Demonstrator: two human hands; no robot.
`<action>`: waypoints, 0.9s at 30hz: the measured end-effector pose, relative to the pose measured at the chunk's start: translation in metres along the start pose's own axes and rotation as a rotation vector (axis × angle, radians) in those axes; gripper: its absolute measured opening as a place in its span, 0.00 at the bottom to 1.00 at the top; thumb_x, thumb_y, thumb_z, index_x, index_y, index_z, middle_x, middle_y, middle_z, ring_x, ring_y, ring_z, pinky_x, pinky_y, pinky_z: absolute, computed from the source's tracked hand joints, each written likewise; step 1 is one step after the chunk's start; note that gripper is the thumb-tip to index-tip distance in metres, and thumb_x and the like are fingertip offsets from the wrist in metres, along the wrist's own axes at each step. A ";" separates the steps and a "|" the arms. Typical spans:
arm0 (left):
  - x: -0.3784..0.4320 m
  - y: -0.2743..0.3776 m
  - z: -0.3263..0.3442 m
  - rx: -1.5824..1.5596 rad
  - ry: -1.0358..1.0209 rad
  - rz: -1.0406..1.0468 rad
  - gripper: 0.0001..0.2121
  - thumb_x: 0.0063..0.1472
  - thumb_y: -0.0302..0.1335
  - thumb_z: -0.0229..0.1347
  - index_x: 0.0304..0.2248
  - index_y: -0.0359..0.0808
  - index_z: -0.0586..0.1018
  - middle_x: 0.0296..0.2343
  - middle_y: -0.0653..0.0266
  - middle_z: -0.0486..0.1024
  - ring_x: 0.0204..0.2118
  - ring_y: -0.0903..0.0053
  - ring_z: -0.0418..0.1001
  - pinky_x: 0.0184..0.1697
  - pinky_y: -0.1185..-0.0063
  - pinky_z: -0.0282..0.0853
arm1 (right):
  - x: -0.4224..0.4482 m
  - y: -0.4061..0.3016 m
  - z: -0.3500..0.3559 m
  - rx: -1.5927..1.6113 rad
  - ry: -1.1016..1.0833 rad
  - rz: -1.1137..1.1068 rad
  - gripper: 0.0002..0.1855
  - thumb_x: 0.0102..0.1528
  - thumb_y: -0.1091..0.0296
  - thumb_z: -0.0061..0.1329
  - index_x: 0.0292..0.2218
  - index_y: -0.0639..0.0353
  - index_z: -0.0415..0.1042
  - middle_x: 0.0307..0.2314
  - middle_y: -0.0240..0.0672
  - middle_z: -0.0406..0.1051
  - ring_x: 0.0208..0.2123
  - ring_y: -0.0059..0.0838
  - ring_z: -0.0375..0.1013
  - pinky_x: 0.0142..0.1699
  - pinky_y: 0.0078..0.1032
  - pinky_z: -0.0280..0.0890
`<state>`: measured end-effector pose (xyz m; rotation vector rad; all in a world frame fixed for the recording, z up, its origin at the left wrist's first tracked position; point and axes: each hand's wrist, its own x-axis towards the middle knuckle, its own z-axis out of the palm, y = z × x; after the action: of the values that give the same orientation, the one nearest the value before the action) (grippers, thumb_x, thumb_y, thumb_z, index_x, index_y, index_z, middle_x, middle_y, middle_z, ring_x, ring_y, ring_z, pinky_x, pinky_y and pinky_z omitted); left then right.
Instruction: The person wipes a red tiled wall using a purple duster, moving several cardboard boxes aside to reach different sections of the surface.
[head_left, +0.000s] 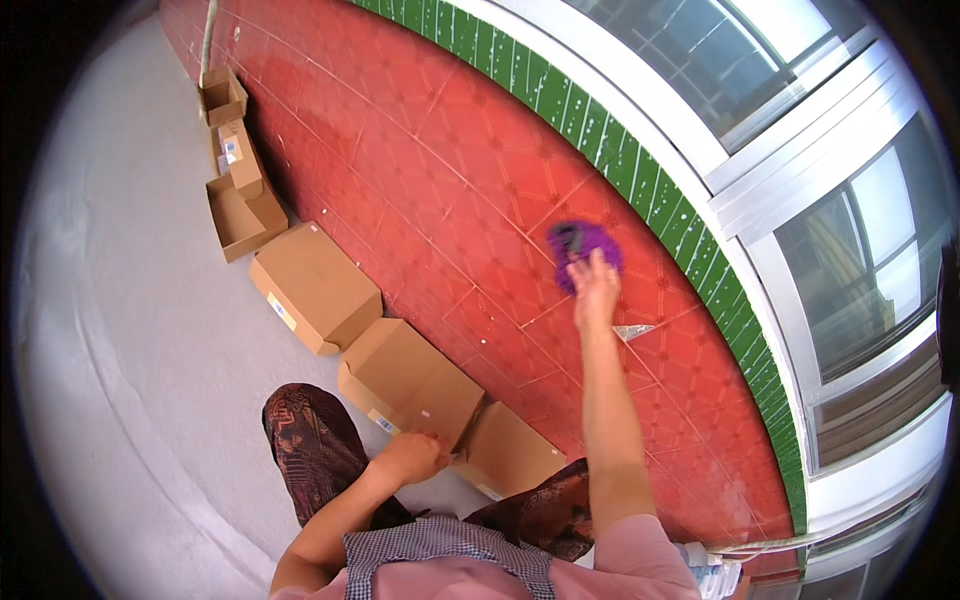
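My right hand (596, 289) reaches forward over the red tiled surface, its fingers against a fuzzy purple cloth or mitt (589, 251) with a dark grey patch. Whether the fingers grip it or only press on it cannot be told. Near a cardboard box (420, 379), my left hand (416, 456) rests with its fingers curled, close to the box's lower edge; nothing shows in it. The purple thing lies on the red tiles (450, 225), left of the green tiled strip (637, 180).
Several cardboard boxes (315, 285) line the foot of the tiles, some open (244, 217). White-framed windows (862, 247) stand beyond the green strip. A triangular chip (634, 331) marks the tiles. A pale hose or cable (208, 37) runs at upper left; plastic bottles (716, 577) stand lower right.
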<state>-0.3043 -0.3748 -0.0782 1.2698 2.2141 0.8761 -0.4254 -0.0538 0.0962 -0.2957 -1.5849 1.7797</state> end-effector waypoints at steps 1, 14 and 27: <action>-0.004 -0.004 0.000 0.010 0.014 -0.014 0.15 0.58 0.37 0.48 0.34 0.31 0.74 0.34 0.51 0.75 0.39 0.56 0.73 0.42 0.64 0.68 | -0.004 0.023 0.009 -0.028 0.012 0.073 0.20 0.57 0.59 0.49 0.44 0.66 0.66 0.40 0.38 0.68 0.39 0.33 0.71 0.42 0.27 0.69; -0.045 0.011 -0.066 0.053 0.057 -0.080 0.15 0.59 0.37 0.49 0.39 0.35 0.75 0.37 0.52 0.74 0.41 0.57 0.72 0.44 0.67 0.67 | -0.052 0.055 -0.092 0.058 0.120 0.295 0.37 0.56 0.59 0.49 0.56 0.74 0.46 0.48 0.47 0.61 0.48 0.44 0.66 0.46 0.34 0.68; 0.001 -0.019 -0.170 -0.177 0.229 -0.075 0.13 0.59 0.29 0.53 0.39 0.28 0.75 0.32 0.53 0.75 0.35 0.68 0.74 0.39 0.75 0.68 | 0.012 -0.037 0.014 0.273 -0.077 0.026 0.22 0.58 0.65 0.47 0.48 0.68 0.58 0.44 0.42 0.65 0.46 0.41 0.69 0.47 0.36 0.67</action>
<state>-0.4248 -0.4328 0.0276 1.0428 2.2787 1.2102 -0.4291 -0.0574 0.1375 -0.1197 -1.3721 2.0207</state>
